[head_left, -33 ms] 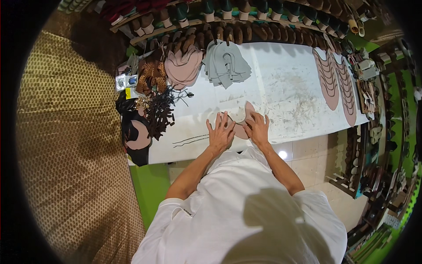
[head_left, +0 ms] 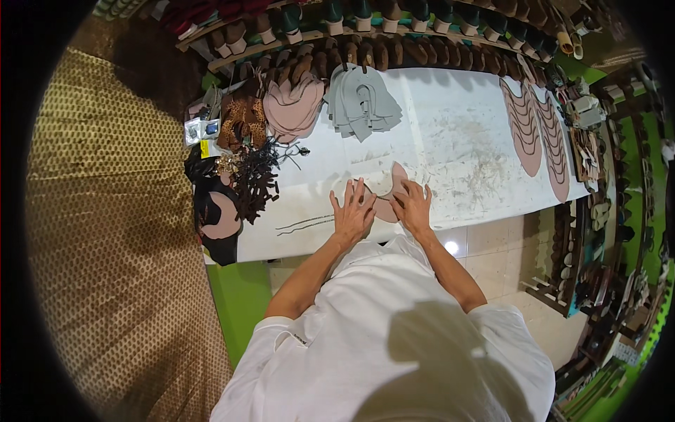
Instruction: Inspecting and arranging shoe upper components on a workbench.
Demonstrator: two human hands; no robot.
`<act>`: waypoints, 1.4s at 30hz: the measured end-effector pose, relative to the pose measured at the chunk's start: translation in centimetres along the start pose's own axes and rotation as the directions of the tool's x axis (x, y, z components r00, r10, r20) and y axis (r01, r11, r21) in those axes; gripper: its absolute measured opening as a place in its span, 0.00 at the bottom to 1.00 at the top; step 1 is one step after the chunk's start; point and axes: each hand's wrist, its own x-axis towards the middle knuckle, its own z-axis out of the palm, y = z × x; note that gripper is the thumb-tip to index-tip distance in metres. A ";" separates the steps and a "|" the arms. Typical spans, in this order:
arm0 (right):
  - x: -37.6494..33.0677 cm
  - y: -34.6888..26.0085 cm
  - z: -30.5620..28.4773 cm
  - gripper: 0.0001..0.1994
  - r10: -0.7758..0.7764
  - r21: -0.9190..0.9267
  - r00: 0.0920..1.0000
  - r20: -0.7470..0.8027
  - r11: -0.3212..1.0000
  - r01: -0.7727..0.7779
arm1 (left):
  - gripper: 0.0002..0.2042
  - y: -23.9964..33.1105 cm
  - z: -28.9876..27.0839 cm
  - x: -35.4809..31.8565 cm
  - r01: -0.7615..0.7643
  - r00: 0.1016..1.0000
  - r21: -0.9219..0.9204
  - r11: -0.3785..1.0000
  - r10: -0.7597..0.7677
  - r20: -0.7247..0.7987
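A curved pink shoe-upper piece [head_left: 385,210] lies on the white tabletop near its front edge, with a dark line along its inner curve. My left hand [head_left: 354,216] rests on its left side, fingers spread, thumb and fingertips toward the dark line. Across from it, my right hand [head_left: 413,206] touches the right side, fingers apart and slightly bent. Both palms hide parts of the piece. Left of my left hand lie thin dark strips [head_left: 306,226].
Stacked grey cut pieces [head_left: 362,105] and pink pieces [head_left: 294,105] lie at the back. Dark scraps [head_left: 256,179] heap at left. Overlapping pink pieces [head_left: 524,130] form rows at right. Shoes [head_left: 394,53] line racks behind the white table [head_left: 450,126].
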 end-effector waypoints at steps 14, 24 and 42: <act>1.2 1.6 -0.4 0.09 -0.143 -0.084 0.979 0.144 0.984 0.156 | 0.24 0.2 0.3 -0.1 0.016 1.000 -0.031 0.999 -0.017 -0.009; 4.9 2.2 -1.1 0.10 -0.293 -0.038 0.917 0.271 0.949 0.314 | 0.22 1.2 -0.3 0.1 -0.010 1.000 0.068 0.998 0.011 -0.024; 7.5 4.1 -1.7 0.10 -0.537 0.153 0.799 0.273 0.844 0.515 | 0.32 5.7 1.0 -0.1 0.359 0.931 0.014 0.933 -0.359 0.057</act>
